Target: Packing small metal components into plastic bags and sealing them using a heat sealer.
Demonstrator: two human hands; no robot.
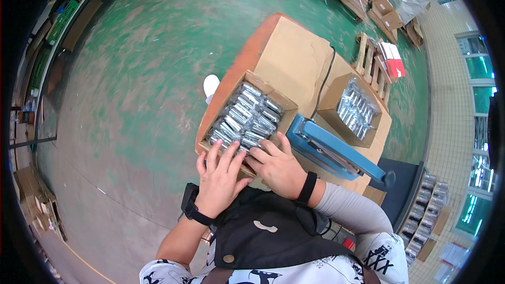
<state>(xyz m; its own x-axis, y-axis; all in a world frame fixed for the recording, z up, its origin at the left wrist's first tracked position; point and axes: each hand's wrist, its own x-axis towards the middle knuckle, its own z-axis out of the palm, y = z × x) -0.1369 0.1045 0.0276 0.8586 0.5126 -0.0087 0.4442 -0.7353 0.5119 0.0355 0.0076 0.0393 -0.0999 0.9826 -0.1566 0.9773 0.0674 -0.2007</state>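
Left hand (220,181), right hand (279,167): fingers spread, no grip visible, at wrapped parts (243,113) inside near box (288,121) on tabletop (251,50). Looks well filled; far box (332,97) also holds some. Remainder unclear.

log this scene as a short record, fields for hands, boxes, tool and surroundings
left hand: fingers spread at the near edge of the left box
right hand: fingers bent at that box's near right part; grip unclear
left box: open cardboard, filled with clear-wrapped silvery parts
right box: open cardboard, also holding wrapped silvery parts
tool: blue lever device, between the boxes, toward the person
cable: black, across the cardboard sheet
table: orange edge showing
beyond: wooden pallet, green floor
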